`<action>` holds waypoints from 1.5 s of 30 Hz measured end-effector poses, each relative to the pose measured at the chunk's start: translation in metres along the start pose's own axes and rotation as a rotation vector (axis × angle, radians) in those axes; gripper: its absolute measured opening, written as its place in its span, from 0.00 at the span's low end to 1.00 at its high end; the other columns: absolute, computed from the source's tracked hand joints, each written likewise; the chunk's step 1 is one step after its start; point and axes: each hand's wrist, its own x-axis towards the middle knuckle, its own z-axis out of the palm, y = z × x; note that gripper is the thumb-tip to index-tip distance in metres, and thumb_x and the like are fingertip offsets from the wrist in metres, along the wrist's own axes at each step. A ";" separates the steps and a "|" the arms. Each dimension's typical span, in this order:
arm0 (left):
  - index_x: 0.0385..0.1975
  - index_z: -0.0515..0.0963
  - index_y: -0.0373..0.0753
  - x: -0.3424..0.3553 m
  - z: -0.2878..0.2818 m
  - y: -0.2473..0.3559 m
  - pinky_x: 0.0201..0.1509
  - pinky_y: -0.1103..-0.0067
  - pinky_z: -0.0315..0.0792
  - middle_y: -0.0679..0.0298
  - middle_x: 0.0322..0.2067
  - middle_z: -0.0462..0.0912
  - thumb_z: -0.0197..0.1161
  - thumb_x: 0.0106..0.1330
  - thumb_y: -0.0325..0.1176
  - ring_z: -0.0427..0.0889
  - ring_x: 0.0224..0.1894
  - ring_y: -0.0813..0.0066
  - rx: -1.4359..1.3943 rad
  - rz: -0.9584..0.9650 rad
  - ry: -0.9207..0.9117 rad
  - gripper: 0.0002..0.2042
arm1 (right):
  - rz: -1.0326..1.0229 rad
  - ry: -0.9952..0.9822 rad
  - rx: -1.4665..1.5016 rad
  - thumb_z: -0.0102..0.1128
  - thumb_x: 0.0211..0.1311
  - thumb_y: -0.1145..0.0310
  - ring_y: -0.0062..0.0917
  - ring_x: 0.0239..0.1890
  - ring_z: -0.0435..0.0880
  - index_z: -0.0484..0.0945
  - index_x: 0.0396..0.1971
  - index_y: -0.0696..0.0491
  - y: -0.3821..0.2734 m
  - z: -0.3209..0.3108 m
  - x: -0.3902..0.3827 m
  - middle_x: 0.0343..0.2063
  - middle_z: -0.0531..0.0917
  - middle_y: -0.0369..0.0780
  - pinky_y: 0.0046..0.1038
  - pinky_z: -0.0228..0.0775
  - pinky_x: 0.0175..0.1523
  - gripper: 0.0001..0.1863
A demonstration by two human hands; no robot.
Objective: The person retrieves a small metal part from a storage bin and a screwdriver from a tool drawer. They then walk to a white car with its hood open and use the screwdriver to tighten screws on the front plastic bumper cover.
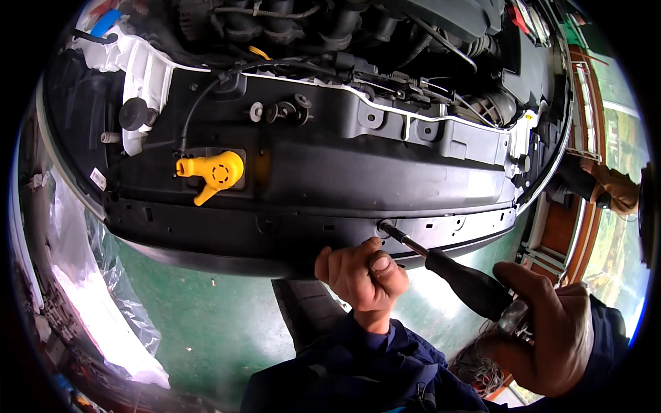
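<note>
My right hand (547, 337) is wrapped round the rear end of a nut driver (465, 279) with a black handle and a metal shaft. The driver slants up to the left, its tip against a dark round fastener (383, 225) in the black front bumper's upper flange (296, 230). Just below the tip is my left hand (365, 279), at the bumper's edge. Its fingers are curled in with the thumb pressed over them; what they hold, if anything, is hidden.
A yellow hood release lever (213, 173) sits on the black upper panel (323, 162). Several loose bolts with washers (281, 110) lie behind it. Beyond is the open engine bay (330, 31). Clear plastic sheeting (96, 289) covers things at left; another person's arm (613, 189) shows at right.
</note>
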 end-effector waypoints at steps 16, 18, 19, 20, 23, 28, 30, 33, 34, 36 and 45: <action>0.23 0.71 0.39 0.003 0.001 0.001 0.52 0.72 0.64 0.74 0.12 0.66 0.45 0.75 0.37 0.66 0.17 0.78 0.003 0.002 0.026 0.16 | -0.118 0.327 -0.267 0.66 0.55 0.67 0.29 0.39 0.87 0.75 0.49 0.55 0.019 0.011 -0.001 0.36 0.86 0.40 0.35 0.77 0.43 0.21; 0.23 0.71 0.39 -0.002 0.002 0.001 0.52 0.72 0.64 0.74 0.12 0.66 0.45 0.75 0.37 0.66 0.17 0.78 -0.013 0.024 0.016 0.16 | -0.329 0.639 -0.426 0.61 0.57 0.67 0.27 0.43 0.85 0.78 0.41 0.52 0.045 0.042 0.013 0.36 0.86 0.38 0.37 0.73 0.52 0.12; 0.23 0.71 0.39 -0.001 0.002 0.001 0.53 0.72 0.64 0.74 0.12 0.66 0.45 0.75 0.37 0.66 0.17 0.78 -0.013 0.013 0.006 0.16 | -0.447 0.774 -0.506 0.58 0.58 0.67 0.25 0.46 0.85 0.80 0.37 0.50 0.054 0.050 0.028 0.35 0.86 0.36 0.39 0.71 0.57 0.08; 0.23 0.71 0.39 0.000 0.002 0.000 0.53 0.72 0.64 0.74 0.12 0.66 0.45 0.75 0.37 0.66 0.17 0.78 -0.011 0.003 -0.002 0.17 | -0.454 0.692 -0.516 0.59 0.57 0.67 0.25 0.44 0.84 0.80 0.37 0.51 0.052 0.047 0.030 0.34 0.86 0.36 0.38 0.71 0.55 0.09; 0.23 0.71 0.39 0.000 0.003 0.001 0.53 0.72 0.64 0.74 0.11 0.66 0.45 0.75 0.37 0.66 0.17 0.78 -0.031 0.003 0.014 0.17 | -0.270 0.233 -0.430 0.60 0.56 0.67 0.25 0.40 0.83 0.80 0.37 0.52 0.015 0.013 0.005 0.32 0.84 0.36 0.37 0.71 0.51 0.09; 0.22 0.72 0.39 -0.002 0.005 0.004 0.53 0.72 0.64 0.74 0.11 0.65 0.46 0.74 0.37 0.66 0.17 0.78 -0.021 0.002 0.032 0.17 | -0.097 0.196 -0.351 0.63 0.55 0.66 0.25 0.33 0.80 0.81 0.38 0.54 0.009 0.017 -0.003 0.27 0.81 0.36 0.36 0.70 0.45 0.11; 0.22 0.72 0.39 -0.003 0.007 0.006 0.53 0.72 0.64 0.74 0.11 0.65 0.46 0.74 0.37 0.66 0.17 0.78 -0.035 0.000 0.034 0.17 | -0.077 0.190 -0.318 0.64 0.54 0.66 0.26 0.30 0.79 0.81 0.38 0.55 0.010 0.019 -0.004 0.25 0.80 0.36 0.35 0.69 0.43 0.12; 0.23 0.73 0.40 0.002 0.004 0.001 0.51 0.73 0.64 0.73 0.14 0.69 0.47 0.74 0.37 0.68 0.18 0.76 -0.023 -0.023 0.042 0.16 | -0.169 0.162 -0.348 0.66 0.53 0.66 0.26 0.26 0.77 0.81 0.38 0.56 0.011 0.012 0.009 0.22 0.78 0.36 0.34 0.69 0.39 0.13; 0.25 0.74 0.40 0.001 0.001 0.001 0.50 0.73 0.63 0.72 0.17 0.74 0.49 0.74 0.38 0.69 0.19 0.75 -0.034 -0.021 0.015 0.15 | -0.186 0.143 -0.360 0.66 0.53 0.66 0.26 0.25 0.76 0.81 0.38 0.56 0.012 0.011 0.009 0.22 0.78 0.36 0.33 0.69 0.38 0.14; 0.25 0.74 0.40 0.001 0.001 0.001 0.50 0.72 0.63 0.72 0.17 0.74 0.48 0.74 0.38 0.69 0.19 0.75 -0.038 -0.023 0.001 0.15 | -0.236 0.093 -0.393 0.67 0.52 0.66 0.26 0.22 0.75 0.81 0.39 0.57 0.012 0.005 0.010 0.20 0.77 0.36 0.33 0.68 0.35 0.15; 0.22 0.72 0.39 0.001 0.003 0.009 0.53 0.71 0.63 0.73 0.12 0.67 0.45 0.76 0.38 0.67 0.18 0.77 0.001 -0.066 -0.050 0.18 | 0.093 -0.470 0.150 0.74 0.51 0.65 0.24 0.17 0.80 0.73 0.53 0.63 0.011 -0.007 0.031 0.16 0.77 0.37 0.26 0.69 0.25 0.31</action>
